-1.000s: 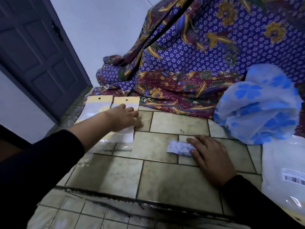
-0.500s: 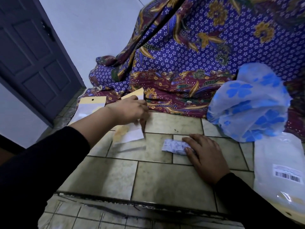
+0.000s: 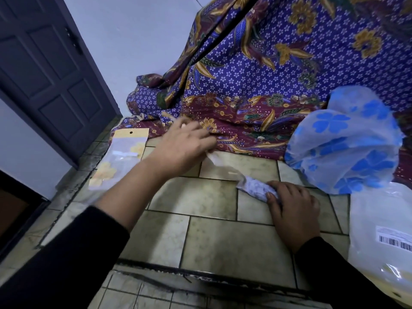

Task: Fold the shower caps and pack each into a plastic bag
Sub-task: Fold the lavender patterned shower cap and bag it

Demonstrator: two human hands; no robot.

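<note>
A folded shower cap, white with small blue marks, lies on the tiled floor. My right hand grips its right end. My left hand holds a clear plastic bag a little above the floor, left of the folded cap; the bag trails toward the cap and is blurred. Another plastic bag with a yellow header card lies flat at the left. A bundle of blue-flowered shower caps sits at the right.
A purple and maroon patterned cloth hangs down at the back onto the floor. A large plastic parcel with a barcode label lies at the right. A dark door stands at the left. A dark floor groove runs near me.
My left hand has lifted one plastic bag from the pile at the left and carried it right toward the folded cap. My right hand now curls round the cap's end.
</note>
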